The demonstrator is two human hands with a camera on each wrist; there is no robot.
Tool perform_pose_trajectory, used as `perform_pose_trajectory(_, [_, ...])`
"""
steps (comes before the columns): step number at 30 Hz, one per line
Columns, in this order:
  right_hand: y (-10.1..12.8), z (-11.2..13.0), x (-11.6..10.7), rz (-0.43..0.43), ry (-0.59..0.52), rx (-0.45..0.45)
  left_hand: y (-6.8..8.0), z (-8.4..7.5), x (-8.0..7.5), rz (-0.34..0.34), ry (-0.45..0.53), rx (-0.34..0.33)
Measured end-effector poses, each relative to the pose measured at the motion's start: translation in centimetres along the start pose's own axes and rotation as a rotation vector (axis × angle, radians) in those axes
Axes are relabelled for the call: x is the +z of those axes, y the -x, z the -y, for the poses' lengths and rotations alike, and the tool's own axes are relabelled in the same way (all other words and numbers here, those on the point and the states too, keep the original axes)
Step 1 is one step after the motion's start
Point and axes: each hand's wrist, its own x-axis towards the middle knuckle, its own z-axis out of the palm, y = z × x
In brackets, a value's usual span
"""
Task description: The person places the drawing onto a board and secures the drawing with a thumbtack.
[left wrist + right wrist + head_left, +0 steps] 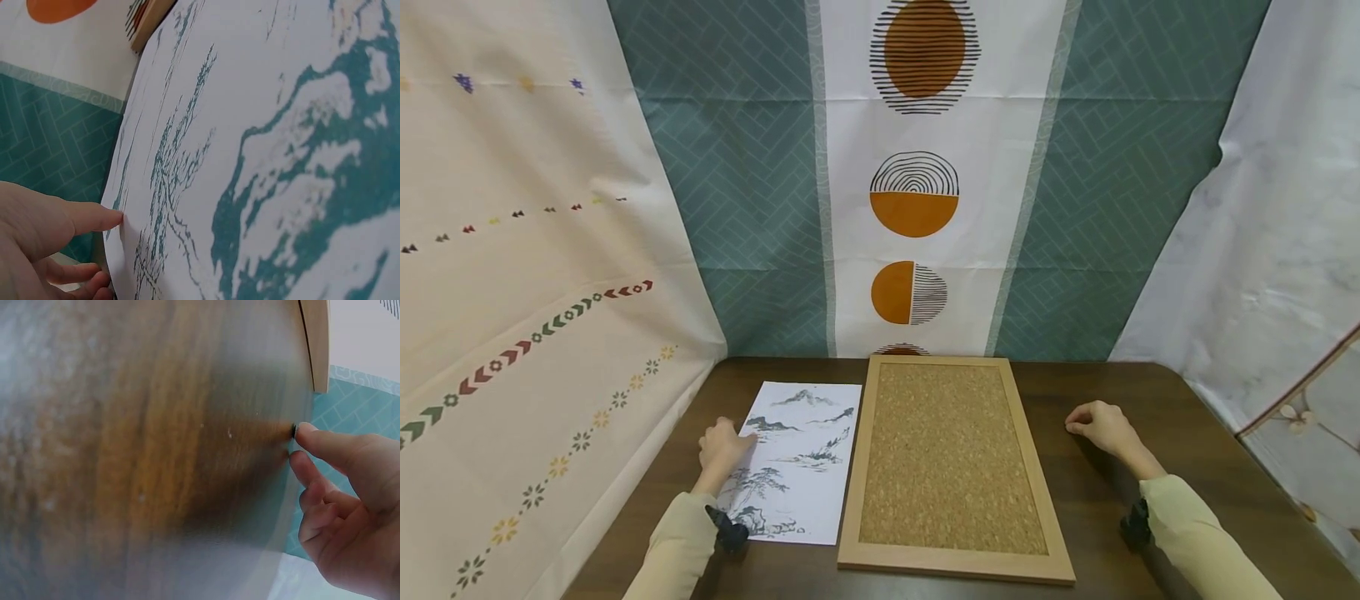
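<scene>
Right wrist view: small dark object [294,431] at thumb tip of right hand [353,500], not discernible in head view. Thumb and forefinger nearly together; cannot tell if they grip it. Left hand [724,447] relaxed, gripping nothing, thumb on left edge of landscape print [820,508], flat on brown table [1093,387]. Framed cork board [951,458] lies between print and right hand. Patterned cloth [737,158] behind.

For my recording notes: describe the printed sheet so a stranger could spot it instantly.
On the dark table, find the wood-framed cork board. Immediately left of it, with the left hand at its outer edge, lies the printed sheet. Unlike the plain brown cork board, it is white and bears dark mountains and trees.
</scene>
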Motion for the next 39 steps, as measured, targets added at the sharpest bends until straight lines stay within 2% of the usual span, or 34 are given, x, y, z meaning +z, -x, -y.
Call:
perform_pose_trajectory(7, [-0.1,0.0,-0.2,-0.017,-0.01,0.013,0.2,0.2,-0.1,0.0,0.009,-0.024])
perform_pose_trajectory(12, [-0.2,0.1,-0.5,-0.046,-0.068,0.016,0.3,0.4,-0.2,-0.01,0.034,-0.035])
perform_pose_trajectory(19, [0.0,-0.1,-0.6,0.033,-0.237,0.148,0.4,0.7,-0.1,-0.035,0.062,-0.041])
perform_pose_trajectory(23, [0.1,0.0,-0.7,0.07,-0.347,0.215,0.6,0.5,-0.5,-0.036,0.099,-0.021])
perform_pose_trajectory(26, [0.2,0.0,-0.7,0.084,-0.433,0.254,0.6,0.5,-1.0,-0.041,0.121,0.024])
perform_pose_trajectory(32, [0.5,0.1,-0.6,0.156,-0.57,0.277,0.2,1.2,-1.6,-0.034,0.141,0.097])
perform_pose_trajectory(39, [0.6,0.0,-0.5,0.169,-0.636,0.245,-0.2,1.7,-2.1,0.031,0.255,0.097])
